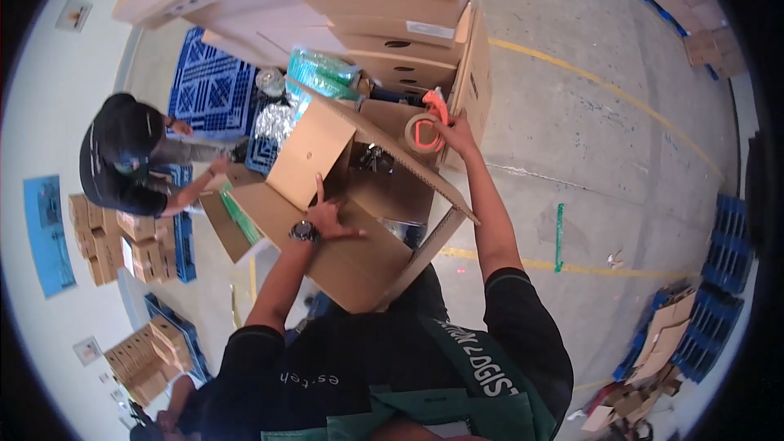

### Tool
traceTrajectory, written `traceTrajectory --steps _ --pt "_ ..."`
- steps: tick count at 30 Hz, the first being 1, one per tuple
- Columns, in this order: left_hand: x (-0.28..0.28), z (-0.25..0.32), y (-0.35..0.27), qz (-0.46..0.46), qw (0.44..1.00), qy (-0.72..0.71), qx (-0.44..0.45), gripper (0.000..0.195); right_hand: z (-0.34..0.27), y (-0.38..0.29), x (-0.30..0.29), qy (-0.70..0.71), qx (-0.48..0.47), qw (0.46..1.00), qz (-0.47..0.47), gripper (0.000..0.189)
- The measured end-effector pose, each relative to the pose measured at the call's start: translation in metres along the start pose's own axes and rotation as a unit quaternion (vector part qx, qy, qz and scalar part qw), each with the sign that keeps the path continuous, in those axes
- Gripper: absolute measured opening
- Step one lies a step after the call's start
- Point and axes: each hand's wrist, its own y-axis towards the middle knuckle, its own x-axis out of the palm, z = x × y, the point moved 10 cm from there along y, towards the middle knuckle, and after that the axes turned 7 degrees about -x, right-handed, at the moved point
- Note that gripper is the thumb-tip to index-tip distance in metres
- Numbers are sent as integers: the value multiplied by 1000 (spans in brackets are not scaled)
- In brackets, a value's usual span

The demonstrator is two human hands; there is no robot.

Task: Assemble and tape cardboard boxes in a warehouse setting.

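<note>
A cardboard box (367, 257) stands tilted in front of me, its flaps spread at different angles. My left hand (327, 218), with a watch on the wrist, lies against the box with index finger and thumb stretched apart. The index finger touches a raised flap (309, 156). On the far right side, my right hand (458, 133) grips an orange tape dispenser (436, 103) carrying a roll of brown tape (411, 133). The dispenser is beyond the box's long flap edge. Dark items (375, 159) show through the gap between flaps; I cannot tell what they are.
Large stacked cartons (392, 12) rise ahead. Green bubble wrap (321, 73) lies behind the box, near a blue plastic pallet (211, 82). A co-worker (119, 159) bends at left beside an open carton (229, 226). Another person (174, 407) is at lower left.
</note>
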Motion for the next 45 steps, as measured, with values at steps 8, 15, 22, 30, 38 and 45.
traceTrajectory --steps 8,15,22,30,38,45 --pt "5 -10 0 3 1000 -26 -15 113 -52 -72 -90 257 28 962 86 37" --pt "18 -7 1 -36 999 -20 1 113 -108 -296 -121 423 -36 905 18 59" --pt "20 2 10 -12 999 32 33 107 -65 -288 122 312 105 944 -21 61" --pt "18 8 10 110 992 46 37 100 -76 -264 121 170 48 981 -81 55" --pt "23 7 3 183 982 45 15 94 -263 -134 -79 50 -210 972 90 54" --pt "109 -36 86 129 986 -19 -100 80 -138 -158 94 160 -101 981 33 57"
